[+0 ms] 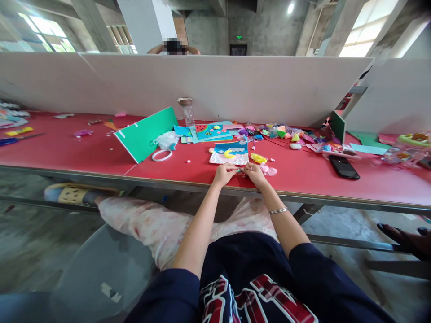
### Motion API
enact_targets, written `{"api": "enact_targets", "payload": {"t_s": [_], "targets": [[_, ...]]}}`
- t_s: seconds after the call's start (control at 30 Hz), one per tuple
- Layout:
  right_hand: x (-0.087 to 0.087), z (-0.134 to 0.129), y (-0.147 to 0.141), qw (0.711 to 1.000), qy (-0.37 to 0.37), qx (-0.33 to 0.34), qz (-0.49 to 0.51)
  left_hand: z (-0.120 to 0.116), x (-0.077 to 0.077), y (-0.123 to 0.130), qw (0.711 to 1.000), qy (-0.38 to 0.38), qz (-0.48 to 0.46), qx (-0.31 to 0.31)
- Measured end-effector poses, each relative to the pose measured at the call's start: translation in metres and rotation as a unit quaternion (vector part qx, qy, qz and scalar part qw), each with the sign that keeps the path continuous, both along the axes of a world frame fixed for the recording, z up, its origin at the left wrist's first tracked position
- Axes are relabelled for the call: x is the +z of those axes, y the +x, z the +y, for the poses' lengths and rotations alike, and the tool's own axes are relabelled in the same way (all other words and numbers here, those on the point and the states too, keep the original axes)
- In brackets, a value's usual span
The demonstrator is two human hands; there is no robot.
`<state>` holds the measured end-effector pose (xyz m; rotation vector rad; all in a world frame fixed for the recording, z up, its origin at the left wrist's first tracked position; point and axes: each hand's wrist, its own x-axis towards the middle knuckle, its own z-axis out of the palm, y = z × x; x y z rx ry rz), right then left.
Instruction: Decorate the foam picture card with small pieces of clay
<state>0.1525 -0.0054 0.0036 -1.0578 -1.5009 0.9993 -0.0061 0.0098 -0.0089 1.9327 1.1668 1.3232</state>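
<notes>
At the table's front edge, my left hand (pixel 225 174) and my right hand (pixel 255 174) are close together with their fingertips pinched. Between them shows a small green piece of modelling clay (pixel 239 170), mostly covered by the fingers. Just beyond lies a picture card (pixel 230 154), blue at the top and whitish below, bearing a yellow crescent of clay (pixel 229 154). Right of the card is a yellow clay packet (pixel 258 158). Crumpled pink wrapping (pixel 268 169) lies beside my right hand.
A green board (pixel 148 134) stands tilted at left, near a white ring (pixel 162 155) and a clear bottle (pixel 186 111). Colourful clay packets (pixel 283 132) crowd the back. A black phone (pixel 344 167) lies at right. A pale partition (pixel 202 85) closes the far side.
</notes>
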Motion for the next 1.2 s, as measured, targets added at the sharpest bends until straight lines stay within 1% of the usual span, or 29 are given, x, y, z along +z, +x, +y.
{"api": "enact_targets", "payload": {"t_s": [0.17,0.33,0.43,0.57,0.67,0.87,1.0,1.2], "targets": [[0.0020,-0.0011,-0.0017,0.998,-0.016,-0.002,0.052,-0.0028,0.0042,0.0001,1.000,-0.020,-0.013,0.016],[0.0006,0.0006,-0.0053,0.986,-0.073,0.047,0.144,-0.0013,0.0035,-0.0010,0.998,-0.046,-0.032,0.038],[0.0022,-0.0007,-0.0062,0.982,-0.076,0.038,0.167,-0.0016,0.0038,-0.0010,0.998,-0.045,-0.032,0.038],[0.0055,-0.0036,-0.0059,0.981,-0.073,0.011,0.179,-0.0050,0.0070,-0.0006,0.999,-0.036,-0.016,0.027],[0.0065,-0.0039,-0.0059,0.980,-0.076,0.005,0.186,-0.0067,0.0089,0.0001,0.999,-0.036,-0.016,0.028],[0.0072,-0.0026,-0.0055,0.968,-0.114,0.025,0.221,-0.0048,0.0074,0.0014,0.998,-0.045,-0.023,0.040],[0.0072,-0.0005,-0.0032,0.967,-0.143,0.029,0.207,-0.0023,0.0042,0.0011,0.998,-0.046,-0.029,0.032],[0.0043,0.0046,-0.0024,0.965,-0.150,0.028,0.213,0.0002,0.0010,0.0005,0.998,-0.048,-0.036,0.032]]}}
